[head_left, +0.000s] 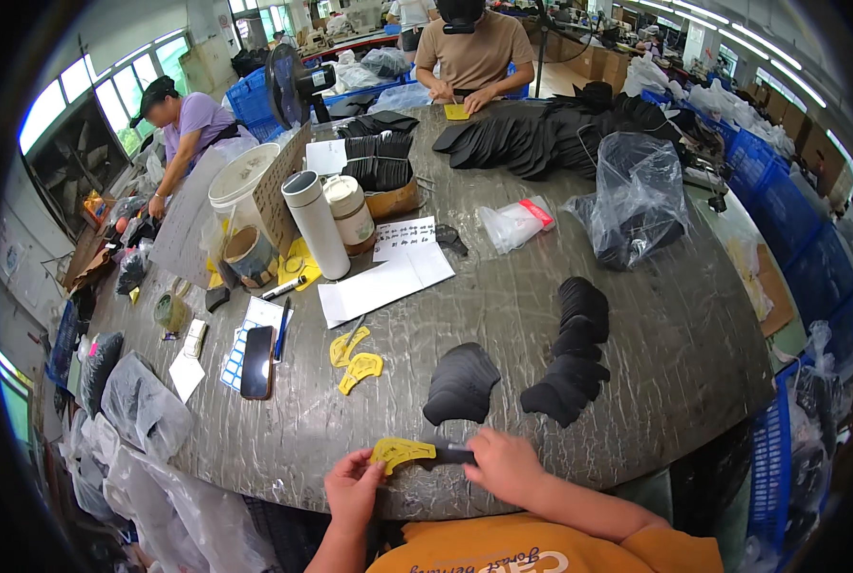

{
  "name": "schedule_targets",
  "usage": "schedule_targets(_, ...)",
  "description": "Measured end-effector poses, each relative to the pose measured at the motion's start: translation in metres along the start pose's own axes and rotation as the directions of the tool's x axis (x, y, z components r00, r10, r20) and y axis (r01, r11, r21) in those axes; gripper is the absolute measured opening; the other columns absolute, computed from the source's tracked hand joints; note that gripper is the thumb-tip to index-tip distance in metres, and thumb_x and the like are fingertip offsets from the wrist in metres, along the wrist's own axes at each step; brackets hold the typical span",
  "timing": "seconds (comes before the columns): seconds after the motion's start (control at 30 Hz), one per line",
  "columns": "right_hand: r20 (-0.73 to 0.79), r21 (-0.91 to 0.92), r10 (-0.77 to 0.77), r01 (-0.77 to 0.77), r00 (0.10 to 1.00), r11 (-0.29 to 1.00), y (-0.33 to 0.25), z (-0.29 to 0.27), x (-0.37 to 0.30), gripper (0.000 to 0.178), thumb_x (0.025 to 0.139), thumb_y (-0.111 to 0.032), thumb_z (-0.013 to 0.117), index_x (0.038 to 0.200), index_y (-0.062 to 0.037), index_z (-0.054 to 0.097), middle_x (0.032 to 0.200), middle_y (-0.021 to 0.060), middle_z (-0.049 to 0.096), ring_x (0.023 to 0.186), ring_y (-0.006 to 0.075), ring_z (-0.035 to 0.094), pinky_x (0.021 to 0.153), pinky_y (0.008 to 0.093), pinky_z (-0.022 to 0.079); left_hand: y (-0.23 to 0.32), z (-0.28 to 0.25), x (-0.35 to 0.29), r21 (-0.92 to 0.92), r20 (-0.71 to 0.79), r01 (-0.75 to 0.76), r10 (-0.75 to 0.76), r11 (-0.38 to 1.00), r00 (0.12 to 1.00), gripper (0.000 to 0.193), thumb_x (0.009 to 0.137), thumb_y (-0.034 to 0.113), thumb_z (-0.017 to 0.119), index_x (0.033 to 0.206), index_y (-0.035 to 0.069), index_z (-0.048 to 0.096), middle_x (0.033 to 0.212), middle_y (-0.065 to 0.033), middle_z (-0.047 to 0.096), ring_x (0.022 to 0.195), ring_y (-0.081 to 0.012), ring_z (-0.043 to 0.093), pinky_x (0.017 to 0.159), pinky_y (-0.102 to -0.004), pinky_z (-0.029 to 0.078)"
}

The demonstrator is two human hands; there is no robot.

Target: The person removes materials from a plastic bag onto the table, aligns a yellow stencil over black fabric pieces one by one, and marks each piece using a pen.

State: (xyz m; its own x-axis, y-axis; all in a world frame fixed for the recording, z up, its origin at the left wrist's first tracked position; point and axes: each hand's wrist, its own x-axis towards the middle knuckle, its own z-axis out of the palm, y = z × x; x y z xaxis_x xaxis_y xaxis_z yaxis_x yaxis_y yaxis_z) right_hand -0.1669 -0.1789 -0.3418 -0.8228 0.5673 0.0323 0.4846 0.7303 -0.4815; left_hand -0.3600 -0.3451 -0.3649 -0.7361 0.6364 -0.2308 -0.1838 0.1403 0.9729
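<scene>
At the table's near edge my left hand (355,482) pinches the end of a yellow curved template (403,453) with cut-outs. Under the template a black curved piece (450,456) sticks out toward my right hand (501,466). The fingers of that hand are closed at the black piece's right end, beside a slim greyish tip; what exactly they grip is partly hidden. Just beyond lie a fanned stack of black pieces (462,382) and, to its right, a longer overlapping row of them (576,353). Two more yellow templates (361,371) rest left of the stack.
Left on the table (656,382) are a phone (257,363), a blue pen (282,329), a white bottle (316,224), a jar (348,214) and white paper (386,285). A plastic bag (637,201) stands at the back right. Across the table a person (474,57) works; another (188,124) bends at left.
</scene>
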Motion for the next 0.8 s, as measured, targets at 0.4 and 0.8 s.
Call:
schedule_targets(0.4, -0.087, 0.159, -0.047, 0.06, 0.995, 0.985, -0.004, 0.017, -0.019, 0.024, 0.077, -0.025, 0.076, 0.091, -0.0089, 0.066, 0.087, 0.0071, 0.06, 0.077, 0.0282, 0.065, 0.065, 0.0411, 0.054, 0.028, 0.04, -0.011, 0.699, 0.384, -0.419, 0.19, 0.579, 0.904, 0.034, 0.073, 0.014, 0.082, 0.102, 0.001, 0.072, 0.089, -0.0116, 0.061, 0.069, -0.0225, 0.063, 0.063, -0.0314, 0.052)
schedule_targets(0.8, -0.262, 0.423, -0.075, 0.184, 0.962, 0.887, 0.006, -0.004, -0.003, 0.017, 0.087, -0.019, 0.067, 0.087, -0.0031, 0.059, 0.088, 0.0129, 0.058, 0.079, 0.0341, 0.062, 0.068, 0.0432, 0.05, 0.022, 0.041, -0.013, 0.735, 0.405, -0.48, 0.258, 0.478, 0.877, 0.037, 0.073, 0.021, 0.082, 0.105, 0.003, 0.073, 0.09, -0.01, 0.062, 0.067, -0.0234, 0.062, 0.061, -0.0336, 0.052)
